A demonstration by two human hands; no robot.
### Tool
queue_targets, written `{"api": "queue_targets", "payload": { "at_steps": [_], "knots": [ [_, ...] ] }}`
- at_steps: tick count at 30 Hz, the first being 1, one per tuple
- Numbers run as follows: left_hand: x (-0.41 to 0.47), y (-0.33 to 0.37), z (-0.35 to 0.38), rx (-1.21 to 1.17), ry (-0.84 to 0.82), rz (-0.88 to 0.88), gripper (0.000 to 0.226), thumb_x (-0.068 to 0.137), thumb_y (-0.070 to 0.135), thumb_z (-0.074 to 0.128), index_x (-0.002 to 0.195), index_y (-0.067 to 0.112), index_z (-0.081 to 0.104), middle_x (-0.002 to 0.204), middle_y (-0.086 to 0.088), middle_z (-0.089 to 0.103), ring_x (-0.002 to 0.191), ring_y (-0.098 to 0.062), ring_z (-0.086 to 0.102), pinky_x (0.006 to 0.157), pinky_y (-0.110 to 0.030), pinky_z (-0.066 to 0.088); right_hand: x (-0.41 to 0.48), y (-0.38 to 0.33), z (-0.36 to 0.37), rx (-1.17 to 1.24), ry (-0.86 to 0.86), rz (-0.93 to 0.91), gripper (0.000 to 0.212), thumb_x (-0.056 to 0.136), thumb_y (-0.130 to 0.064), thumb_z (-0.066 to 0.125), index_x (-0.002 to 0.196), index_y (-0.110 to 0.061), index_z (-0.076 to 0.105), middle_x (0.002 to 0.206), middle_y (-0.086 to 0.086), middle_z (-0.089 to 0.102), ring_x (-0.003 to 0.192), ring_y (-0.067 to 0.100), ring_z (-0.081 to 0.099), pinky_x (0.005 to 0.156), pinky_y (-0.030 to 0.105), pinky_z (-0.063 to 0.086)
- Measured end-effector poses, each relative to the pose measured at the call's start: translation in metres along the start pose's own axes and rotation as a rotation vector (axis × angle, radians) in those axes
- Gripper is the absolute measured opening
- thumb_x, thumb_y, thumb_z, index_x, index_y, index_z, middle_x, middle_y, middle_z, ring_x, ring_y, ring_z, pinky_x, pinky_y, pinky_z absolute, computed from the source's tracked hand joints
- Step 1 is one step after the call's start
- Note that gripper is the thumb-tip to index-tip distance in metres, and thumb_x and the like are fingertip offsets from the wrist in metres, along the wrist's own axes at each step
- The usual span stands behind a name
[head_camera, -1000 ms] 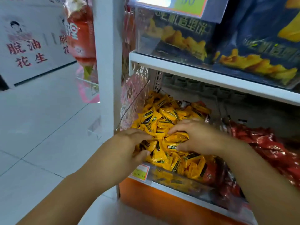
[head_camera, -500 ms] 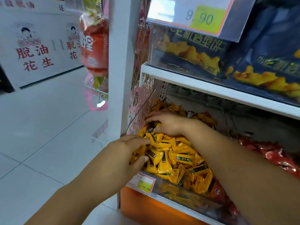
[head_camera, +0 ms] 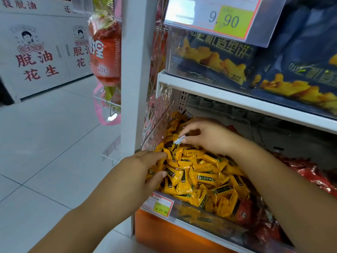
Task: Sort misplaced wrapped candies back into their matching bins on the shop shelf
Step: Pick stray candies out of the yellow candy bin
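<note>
A pale candy, white-blue wrapper, is pinched at the fingertips of the right hand. It is held just above the rear left of the yellow candies, near the clear side wall of the bin. The left hand rests at the bin's front-left corner, thumb and fingers curled round a clump of the yellow candies. Red candies fill the next bin to the right. A price tag sits on the bin front.
</note>
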State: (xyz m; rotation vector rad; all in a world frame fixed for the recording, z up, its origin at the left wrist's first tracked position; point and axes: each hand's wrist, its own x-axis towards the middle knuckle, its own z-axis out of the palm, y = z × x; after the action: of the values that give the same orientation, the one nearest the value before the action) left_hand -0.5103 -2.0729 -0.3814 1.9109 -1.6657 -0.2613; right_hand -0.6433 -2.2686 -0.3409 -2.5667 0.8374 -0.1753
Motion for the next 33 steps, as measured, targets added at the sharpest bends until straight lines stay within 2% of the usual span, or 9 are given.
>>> {"api": "queue_targets", "payload": {
  "at_steps": [6, 9, 11, 13, 17, 20, 25, 30, 33],
  "knots": [
    [0.013, 0.02, 0.008, 0.017, 0.01, 0.019, 0.058, 0.085, 0.058, 0.055, 0.14, 0.047, 0.038, 0.118, 0.021, 0.052, 0.097, 0.003, 0.051, 0.082, -0.017, 0.043, -0.069, -0.025, 0.006, 0.328, 0.031, -0.039, 0.016, 0.079, -0.018, 0.078, 0.088, -0.019, 0.066, 0.082, -0.001, 0.067, 0.069, 0.004, 0.06, 0.067, 0.027, 0.053],
    [0.019, 0.03, 0.014, 0.021, 0.018, 0.052, 0.007, 0.087, 0.047, 0.062, 0.083, 0.044, 0.056, 0.077, 0.015, 0.057, 0.068, -0.004, 0.05, 0.058, -0.023, 0.035, -0.078, -0.026, 0.005, 0.346, -0.014, -0.053, 0.01, 0.086, -0.019, 0.071, 0.094, -0.023, 0.067, 0.088, -0.005, 0.071, 0.077, 0.0, 0.065, 0.072, 0.021, 0.054],
    [0.02, 0.03, 0.016, 0.054, 0.035, 0.022, 0.039, 0.089, 0.044, 0.061, 0.061, 0.033, 0.036, 0.056, 0.008, 0.041, 0.053, -0.006, 0.04, 0.05, -0.026, 0.025, -0.07, -0.014, -0.01, 0.229, 0.028, 0.014, 0.01, 0.093, -0.024, 0.061, 0.1, -0.028, 0.066, 0.09, -0.013, 0.068, 0.069, -0.013, 0.059, 0.061, 0.008, 0.045],
    [0.02, 0.027, 0.015, 0.063, 0.063, 0.0, 0.036, 0.09, 0.044, 0.058, 0.063, 0.032, 0.037, 0.055, 0.006, 0.04, 0.051, -0.007, 0.04, 0.049, -0.027, 0.026, -0.049, 0.016, -0.027, 0.052, 0.103, 0.124, 0.017, 0.099, -0.025, 0.05, 0.109, -0.03, 0.063, 0.093, -0.018, 0.06, 0.062, -0.012, 0.055, 0.051, 0.005, 0.038],
    [0.018, 0.022, 0.013, 0.036, 0.065, -0.018, 0.018, 0.092, 0.046, 0.05, 0.095, 0.031, 0.057, 0.065, 0.008, 0.052, 0.061, -0.009, 0.051, 0.055, -0.03, 0.045, 0.003, 0.078, -0.029, -0.118, 0.073, 0.215, 0.034, 0.1, -0.018, 0.048, 0.133, -0.016, 0.054, 0.133, 0.006, 0.057, 0.119, 0.018, 0.054, 0.094, 0.026, 0.041],
    [0.019, 0.02, 0.014, 0.039, 0.065, -0.009, 0.024, 0.092, 0.049, 0.044, 0.103, 0.031, 0.055, 0.066, 0.005, 0.052, 0.062, -0.011, 0.052, 0.058, -0.032, 0.047, 0.022, 0.091, -0.019, -0.211, -0.026, 0.214, 0.052, 0.095, -0.032, 0.057, 0.144, -0.026, 0.041, 0.147, 0.003, 0.044, 0.131, 0.023, 0.044, 0.107, 0.034, 0.037],
    [0.023, 0.016, 0.017, 0.05, 0.063, -0.013, 0.023, 0.092, 0.05, 0.04, 0.104, 0.034, 0.051, 0.065, 0.007, 0.05, 0.061, -0.008, 0.05, 0.055, -0.026, 0.04, 0.025, 0.088, -0.014, -0.18, 0.038, 0.168, 0.038, 0.09, -0.019, 0.063, 0.128, -0.026, 0.059, 0.132, 0.0, 0.057, 0.118, 0.017, 0.052, 0.087, 0.024, 0.038],
    [0.026, 0.02, 0.021, 0.026, 0.091, -0.004, 0.019, 0.094, 0.047, 0.041, 0.104, 0.033, 0.05, 0.06, 0.005, 0.046, 0.056, -0.007, 0.046, 0.049, -0.024, 0.033, -0.008, 0.073, -0.025, 0.134, 0.079, 0.132, 0.029, 0.09, -0.014, 0.065, 0.114, -0.031, 0.065, 0.106, -0.017, 0.06, 0.1, -0.001, 0.056, 0.071, 0.004, 0.036],
    [0.026, 0.025, 0.022, -0.048, 0.111, 0.006, 0.013, 0.096, 0.041, 0.045, 0.101, 0.03, 0.05, 0.055, 0.005, 0.042, 0.051, -0.007, 0.045, 0.047, -0.024, 0.025, -0.031, 0.058, -0.032, 0.245, 0.09, 0.114, 0.021, 0.092, -0.022, 0.063, 0.107, -0.037, 0.065, 0.1, -0.025, 0.063, 0.083, -0.018, 0.057, 0.074, 0.006, 0.044]
  ]
}}
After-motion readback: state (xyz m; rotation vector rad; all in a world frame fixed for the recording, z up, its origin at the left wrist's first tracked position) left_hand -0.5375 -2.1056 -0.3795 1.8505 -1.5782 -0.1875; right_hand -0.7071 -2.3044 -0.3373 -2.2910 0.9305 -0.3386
